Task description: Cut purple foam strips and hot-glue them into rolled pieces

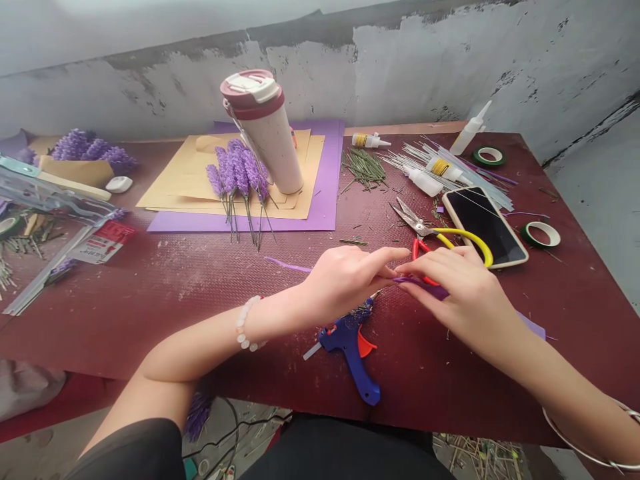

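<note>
A thin purple strip (424,287) runs between my two hands, which meet fingertip to fingertip above the dark red table. My right hand (463,283) pinches it between thumb and fingers. The fingers of my left hand (345,277) are closed at the strip's near end; a narrow purple piece (287,265) sticks out beyond that hand. Just below my left hand lies a blue glue gun (350,353) with an orange trigger. Scissors (425,233) with yellow and red handles rest behind my right hand, partly hidden by it.
A tumbler (273,140) stands on tan and purple paper (327,200), beside purple flower stems (237,173). Glue bottles (467,135), a phone (485,223), green wires (366,167) and tape rolls (540,234) lie at the right. More flowers (90,150) are at the left.
</note>
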The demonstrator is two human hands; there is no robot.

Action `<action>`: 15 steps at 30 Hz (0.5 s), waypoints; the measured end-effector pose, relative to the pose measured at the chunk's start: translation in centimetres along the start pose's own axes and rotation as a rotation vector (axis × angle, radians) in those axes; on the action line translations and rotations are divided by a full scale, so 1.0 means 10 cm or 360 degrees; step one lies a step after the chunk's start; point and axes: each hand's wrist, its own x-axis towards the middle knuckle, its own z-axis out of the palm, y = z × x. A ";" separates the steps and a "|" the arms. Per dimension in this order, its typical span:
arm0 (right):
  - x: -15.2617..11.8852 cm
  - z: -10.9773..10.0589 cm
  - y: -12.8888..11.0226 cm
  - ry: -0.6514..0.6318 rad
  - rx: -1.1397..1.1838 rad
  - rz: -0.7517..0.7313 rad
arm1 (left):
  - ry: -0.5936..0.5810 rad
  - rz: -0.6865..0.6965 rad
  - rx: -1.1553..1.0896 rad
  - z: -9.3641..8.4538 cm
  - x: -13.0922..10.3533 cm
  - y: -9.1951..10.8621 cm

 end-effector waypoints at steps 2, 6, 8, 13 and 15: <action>0.01 -0.01 -0.02 0.0025 0.0010 0.0002 | 0.0020 -0.0011 0.0000 -0.01 0.00 0.02; 0.01 -0.03 -0.06 0.0094 0.0006 0.0029 | 0.0057 0.0011 0.0027 -0.04 -0.01 0.04; 0.01 -0.04 -0.06 0.0114 0.0018 0.0029 | 0.0096 0.0054 0.0037 -0.05 -0.02 0.05; 0.01 -0.07 -0.08 0.0064 0.0056 0.0059 | 0.0037 0.0006 -0.0009 -0.05 -0.01 0.07; 0.01 -0.07 -0.09 0.0061 0.0040 0.0058 | 0.0009 -0.0043 -0.0062 -0.06 0.00 0.07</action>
